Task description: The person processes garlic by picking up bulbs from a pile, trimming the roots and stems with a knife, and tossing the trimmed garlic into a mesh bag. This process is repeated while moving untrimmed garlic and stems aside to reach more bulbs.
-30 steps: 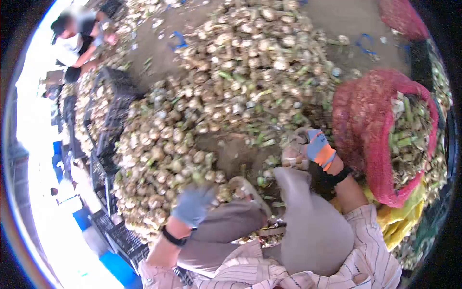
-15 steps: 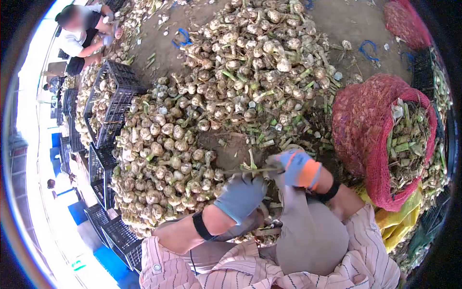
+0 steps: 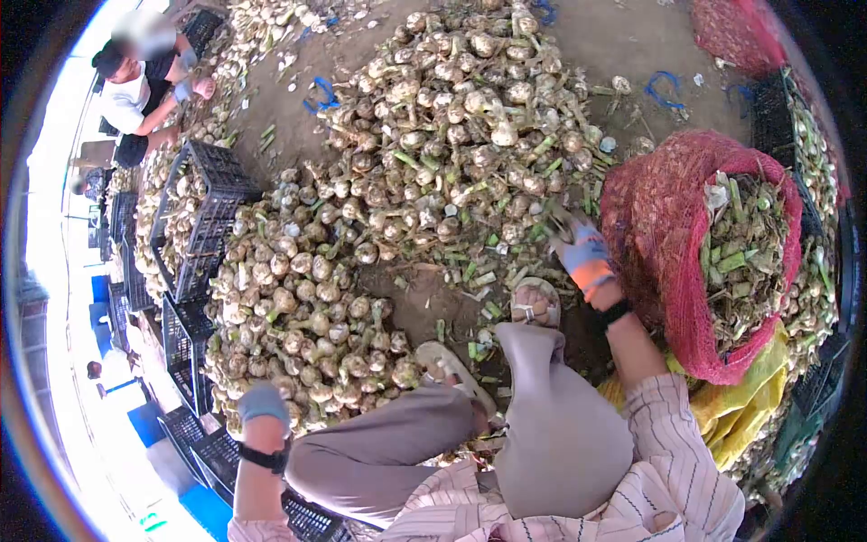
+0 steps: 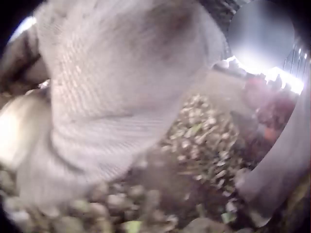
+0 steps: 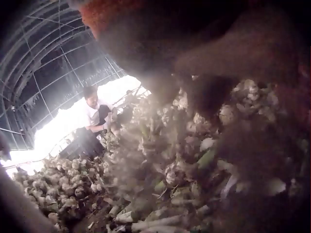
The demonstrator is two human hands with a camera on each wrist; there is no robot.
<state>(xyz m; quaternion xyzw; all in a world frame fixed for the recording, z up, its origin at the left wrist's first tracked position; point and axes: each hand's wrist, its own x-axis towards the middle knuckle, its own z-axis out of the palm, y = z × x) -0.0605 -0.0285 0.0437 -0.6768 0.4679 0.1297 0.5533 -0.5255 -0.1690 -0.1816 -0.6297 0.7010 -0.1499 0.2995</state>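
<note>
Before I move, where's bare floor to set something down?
Bare ground shows between the left bulb pile and the right foot, and farther off between the black crate and the middle pile. Around the right hand, trimmings and net sack crowd in.

Bulbs [image 3: 312,298], near left and far middle: papery skins, mostly matt, soil-dulled. Sack [image 3: 664,217], right: red plastic mesh, rough. Sheet [image 3: 745,397], near right: yellow, plastic-looking, creased. Crates [image 3: 217,194], left: black plastic, latticed. Trousers [image 3: 564,434]: grey cloth, matt. Shirt [image 3: 668,443]: striped cloth, wrinkled. Ground [image 3: 415,298]: bare earth, rough, matt.
</note>
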